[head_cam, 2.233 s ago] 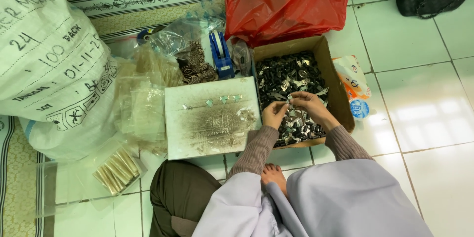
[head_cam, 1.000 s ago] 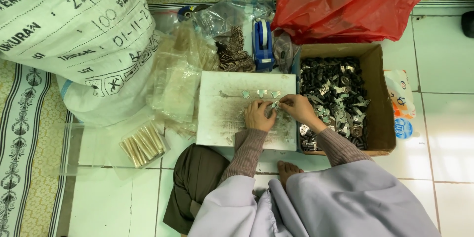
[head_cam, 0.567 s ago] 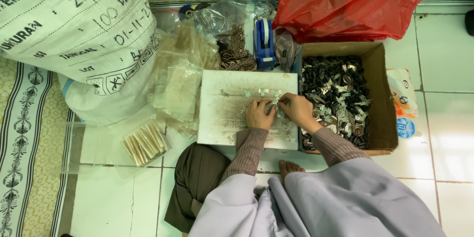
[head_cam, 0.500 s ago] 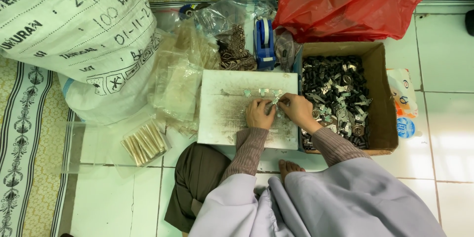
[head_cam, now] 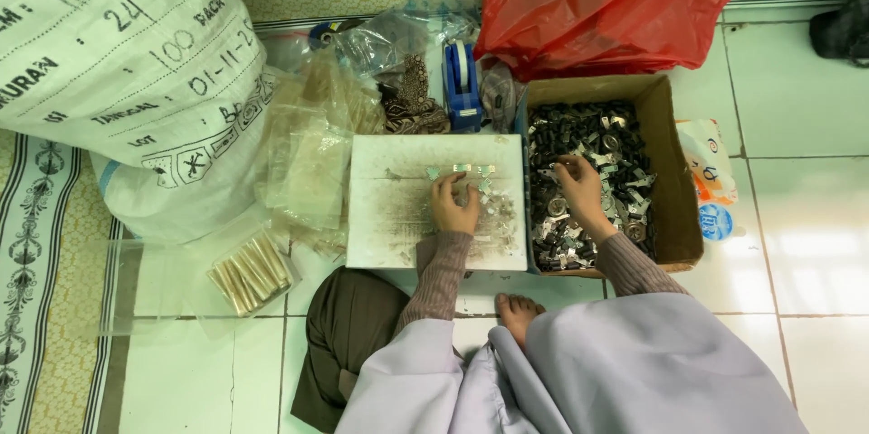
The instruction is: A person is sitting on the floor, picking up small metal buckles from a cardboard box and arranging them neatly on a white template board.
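Note:
I sit on a tiled floor behind a white board [head_cam: 398,217] scuffed grey in the middle. My left hand [head_cam: 454,206] rests on it with fingers curled over a few small shiny metal pieces [head_cam: 463,169] laid in a row. My right hand [head_cam: 579,188] reaches into a brown cardboard box [head_cam: 674,171] full of small dark and silvery metal parts [head_cam: 597,135]; its fingertips touch the pile, and I cannot tell whether they pinch a piece.
A large white woven sack [head_cam: 118,72] stands at left, with clear plastic bags [head_cam: 312,149] beside the board. A blue tape dispenser [head_cam: 461,85] and a red plastic bag [head_cam: 615,0] lie behind. A packet of small bundled sticks [head_cam: 252,273] sits front left.
My right hand has moved from the board to the box of metal parts. My left hand stays on the board by the row of pieces.

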